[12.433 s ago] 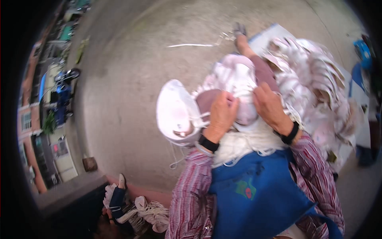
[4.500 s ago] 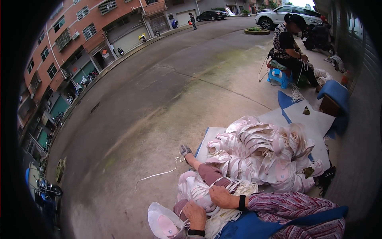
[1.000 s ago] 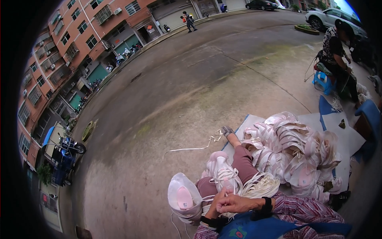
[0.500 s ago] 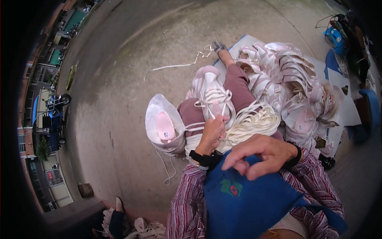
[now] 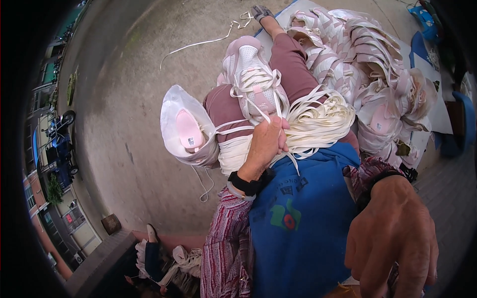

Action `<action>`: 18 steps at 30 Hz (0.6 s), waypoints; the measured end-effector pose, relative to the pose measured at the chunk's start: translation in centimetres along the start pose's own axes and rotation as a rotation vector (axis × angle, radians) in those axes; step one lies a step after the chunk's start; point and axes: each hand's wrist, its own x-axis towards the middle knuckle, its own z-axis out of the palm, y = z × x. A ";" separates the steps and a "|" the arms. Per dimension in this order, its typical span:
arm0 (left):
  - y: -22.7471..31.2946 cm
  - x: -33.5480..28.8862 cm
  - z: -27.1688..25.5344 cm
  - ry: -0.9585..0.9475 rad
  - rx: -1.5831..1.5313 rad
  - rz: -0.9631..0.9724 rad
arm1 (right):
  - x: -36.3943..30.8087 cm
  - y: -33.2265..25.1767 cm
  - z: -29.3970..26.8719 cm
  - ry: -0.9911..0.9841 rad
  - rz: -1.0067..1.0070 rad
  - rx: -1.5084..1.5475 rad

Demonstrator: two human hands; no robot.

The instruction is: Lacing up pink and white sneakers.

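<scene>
A pink and white shoe upper (image 5: 248, 54) lies across my lap, its white lace (image 5: 256, 79) threaded in crossed rows. At its near end my left hand (image 5: 268, 141) is closed, pinching the lace ends, with a short tail hanging below the fingers. My right hand (image 5: 392, 233) is raised close to the camera at the lower right. Its fingers are curled together, and whatever may be in them is hidden. A thick bundle of loose cream laces (image 5: 320, 119) rests on my lap, right of my left hand.
Another shoe upper (image 5: 171, 107) with a pink inside stands at my left. Rows of stacked uppers (image 5: 343, 64) lie on a pale sheet at my right. A blue apron (image 5: 303, 233) covers my lap. A loose lace (image 5: 198, 43) trails on the concrete.
My right hand has moved from beside the left hand to the lower right, closer to the camera. My left hand still pinches the lace. The whole view has shifted slightly.
</scene>
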 end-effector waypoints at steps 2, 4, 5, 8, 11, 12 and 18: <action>0.4 -0.8 0.6 -0.032 0.003 -0.038 | 0.0 0.2 0.0 -0.032 0.000 -0.042; -0.2 -0.6 1.1 -0.055 -0.019 -0.057 | -0.2 -0.1 -0.4 0.035 0.060 0.052; -0.5 -0.5 1.4 -0.074 -0.032 -0.046 | -0.2 -0.5 -1.3 0.044 0.053 0.058; -0.5 -0.7 1.4 -0.099 -0.068 -0.060 | 0.2 -1.6 -3.3 -0.263 0.179 0.006; -0.5 -1.1 0.6 -0.090 -0.077 -0.071 | -0.2 -1.6 -3.3 -0.274 0.192 -0.029; 0.0 -1.0 1.0 -0.126 -0.075 -0.075 | 0.1 -2.0 -2.8 -0.219 0.184 -0.038; 0.6 -1.4 0.4 -0.115 -0.088 -0.104 | -0.9 -1.0 -2.4 -0.075 -0.014 0.078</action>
